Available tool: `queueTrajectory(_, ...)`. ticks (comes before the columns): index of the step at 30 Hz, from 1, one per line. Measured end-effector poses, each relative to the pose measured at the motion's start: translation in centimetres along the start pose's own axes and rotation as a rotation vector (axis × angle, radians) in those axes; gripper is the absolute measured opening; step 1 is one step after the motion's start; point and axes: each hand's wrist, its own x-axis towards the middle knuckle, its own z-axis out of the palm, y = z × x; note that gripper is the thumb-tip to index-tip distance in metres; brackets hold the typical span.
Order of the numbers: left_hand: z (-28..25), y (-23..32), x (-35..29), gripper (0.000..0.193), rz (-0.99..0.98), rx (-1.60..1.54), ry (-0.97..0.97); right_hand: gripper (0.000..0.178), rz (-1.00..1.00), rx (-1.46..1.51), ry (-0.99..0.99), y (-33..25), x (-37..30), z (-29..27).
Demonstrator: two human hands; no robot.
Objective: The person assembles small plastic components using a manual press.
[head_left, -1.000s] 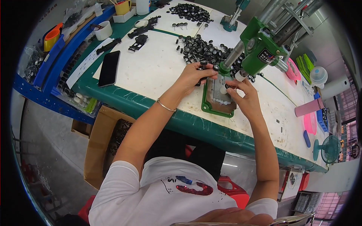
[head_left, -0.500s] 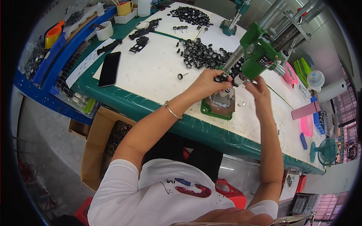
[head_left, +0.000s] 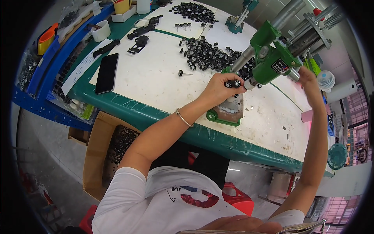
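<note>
My left hand (head_left: 221, 89) is closed on small black toy wheels (head_left: 233, 83) with silver hubs, just left of the lower tip of a green hand press (head_left: 272, 62). Under my fingers another wheel (head_left: 235, 96) stands above the press's green-rimmed base (head_left: 228, 114). My right hand (head_left: 309, 80) is raised on the far right side of the press head, beside its silver cylinder end. Its fingers are partly hidden, and I cannot make out whether they hold anything.
Behind the press lies a heap of black wheels (head_left: 208, 54), some on axles; another heap (head_left: 193, 11) is farther back. One wheel with an axle (head_left: 181, 73) lies apart. A phone (head_left: 107, 73) and black chassis parts (head_left: 138, 45) are at left. A cardboard box (head_left: 93, 156) stands below.
My right hand has left the press tip and moved right, to the far side of the press head. My left hand stays by the tip, still holding wheels.
</note>
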Motion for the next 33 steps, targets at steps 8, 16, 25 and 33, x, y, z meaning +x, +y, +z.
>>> queueTrajectory(8,0.0,0.4,0.3,0.013,-0.014,0.006,-0.060,0.028,-0.378,0.969,0.006,-5.0,7.9,-7.0)
queueTrajectory(16,0.2,-0.1,0.3,0.012,0.047,0.019,-0.037,0.042,-0.375,0.881,0.315,-4.5,11.8,-6.6)
queueTrajectory(25,-0.2,1.2,-0.4,0.012,-0.066,0.031,-0.023,0.017,-0.544,0.999,0.572,-8.5,6.9,-3.7)
queueTrajectory(33,0.1,0.2,-0.1,0.013,-0.042,0.025,-0.012,0.022,-0.404,0.721,1.049,-10.9,4.2,-1.2)
